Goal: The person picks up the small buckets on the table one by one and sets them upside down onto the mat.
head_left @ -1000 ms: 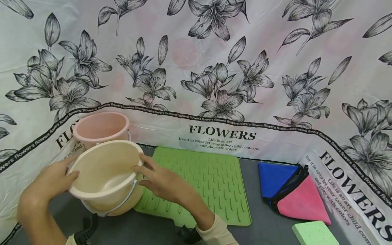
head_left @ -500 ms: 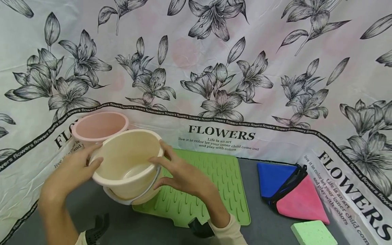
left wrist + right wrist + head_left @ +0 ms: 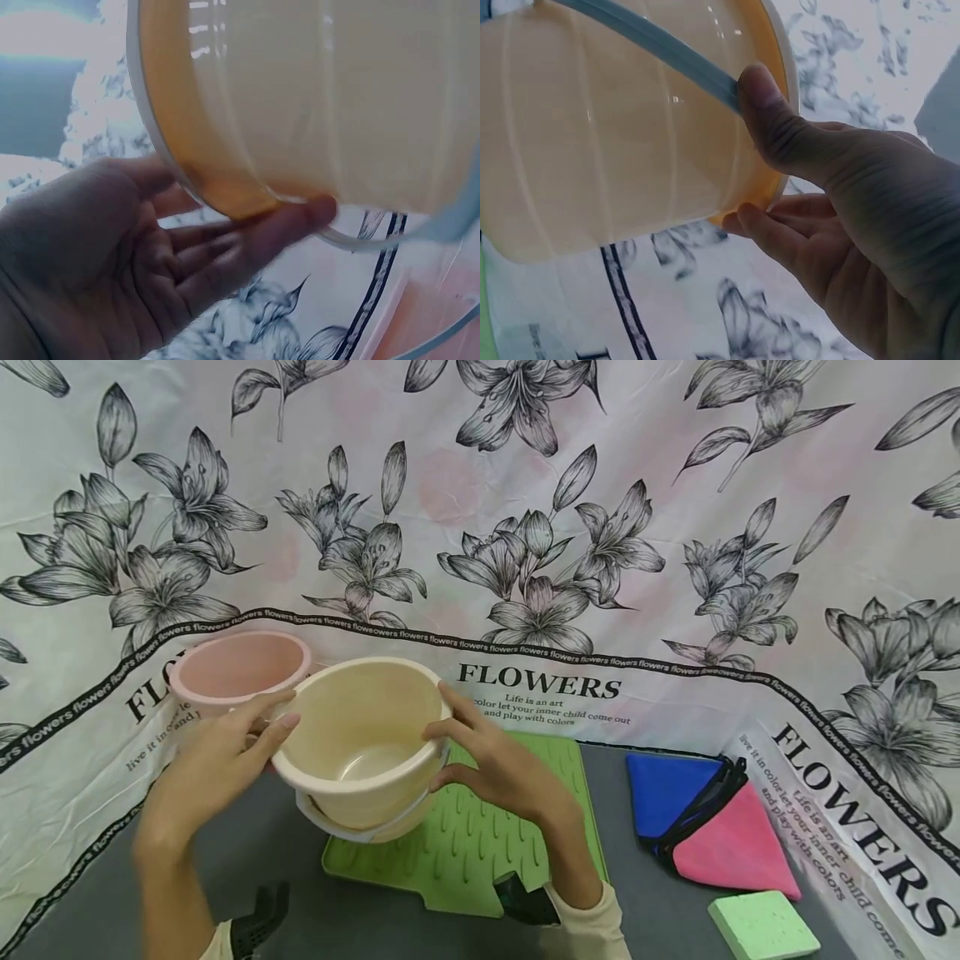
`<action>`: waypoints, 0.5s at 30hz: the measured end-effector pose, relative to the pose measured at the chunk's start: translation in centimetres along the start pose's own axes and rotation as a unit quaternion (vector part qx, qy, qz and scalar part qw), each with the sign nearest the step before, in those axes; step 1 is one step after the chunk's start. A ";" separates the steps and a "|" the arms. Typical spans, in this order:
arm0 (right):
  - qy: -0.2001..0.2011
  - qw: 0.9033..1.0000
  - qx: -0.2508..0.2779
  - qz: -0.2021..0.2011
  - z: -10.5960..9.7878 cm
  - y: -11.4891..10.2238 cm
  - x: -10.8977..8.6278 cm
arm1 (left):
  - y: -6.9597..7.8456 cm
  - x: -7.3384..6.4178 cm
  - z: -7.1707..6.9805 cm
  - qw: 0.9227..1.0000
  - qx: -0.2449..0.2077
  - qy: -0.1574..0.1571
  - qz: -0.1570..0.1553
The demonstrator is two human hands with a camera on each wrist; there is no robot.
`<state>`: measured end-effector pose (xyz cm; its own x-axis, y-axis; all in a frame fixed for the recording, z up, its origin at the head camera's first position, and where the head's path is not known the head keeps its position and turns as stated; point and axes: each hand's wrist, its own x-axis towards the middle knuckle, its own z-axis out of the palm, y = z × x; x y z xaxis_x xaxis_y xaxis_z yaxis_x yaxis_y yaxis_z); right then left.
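Pink bucket (image 3: 240,667), zipped pouch (image 3: 723,835), green block (image 3: 763,927)

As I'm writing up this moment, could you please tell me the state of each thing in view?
Cream bucket: open-topped, no contents visible, rim gripped by left hand and right hand.
Bucket handle: lowered against the bucket's side.
Pink bucket: open-topped, partly hidden, bottom not visible.
Green mat: spread flat, partly hidden.
Blue-and-pink item: lying down; whether folded, unclear.
Pale green block: lying flat.
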<state>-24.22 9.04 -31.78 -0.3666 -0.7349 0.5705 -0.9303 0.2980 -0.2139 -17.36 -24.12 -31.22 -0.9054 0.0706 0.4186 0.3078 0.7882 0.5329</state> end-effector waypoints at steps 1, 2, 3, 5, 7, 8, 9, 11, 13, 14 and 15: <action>0.003 1.000 0.001 0.000 -0.4 0.2 -0.2 | 0.2 0.1 0.1 1.000 -0.022 -0.005 0.002; 0.006 1.000 0.002 0.000 -0.8 0.4 -0.4 | 0.4 0.3 0.3 0.999 -0.050 -0.008 0.006; 0.007 1.000 0.003 0.004 -1.1 0.6 -0.7 | 0.6 0.3 0.5 0.997 -0.074 -0.008 0.014; 0.009 1.000 0.009 0.013 -1.9 1.0 -1.3 | 0.9 0.6 1.1 0.992 -0.124 -0.011 0.026; 0.009 1.000 0.015 0.019 -2.7 1.5 -2.0 | 1.1 1.0 1.8 0.983 -0.176 -0.016 0.045; 0.009 0.999 0.019 0.024 -3.1 1.8 -2.4 | 1.1 1.2 2.2 0.979 -0.197 -0.016 0.055; 0.010 0.999 0.024 0.029 -3.5 2.1 -2.8 | 1.0 1.5 2.6 0.975 -0.213 -0.018 0.062; 0.013 0.999 0.031 0.035 -4.2 2.6 -3.6 | 0.8 2.0 3.5 0.967 -0.240 -0.026 0.078; 0.017 0.998 0.035 0.040 -4.8 3.1 -4.4 | 0.6 2.6 4.3 0.967 -0.236 -0.026 0.094; 0.021 0.998 0.035 0.042 -5.1 3.3 -4.7 | 0.5 2.9 4.7 0.969 -0.226 -0.021 0.100; 0.025 0.998 0.037 0.043 -5.4 3.6 -5.0 | 0.3 3.1 5.1 0.970 -0.218 -0.018 0.104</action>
<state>-25.63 17.07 -31.15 -0.4462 -0.6770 0.5853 -0.8943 0.3118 -0.3211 -21.58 -20.51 -33.51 -0.8181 0.2270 0.5284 0.5716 0.4225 0.7034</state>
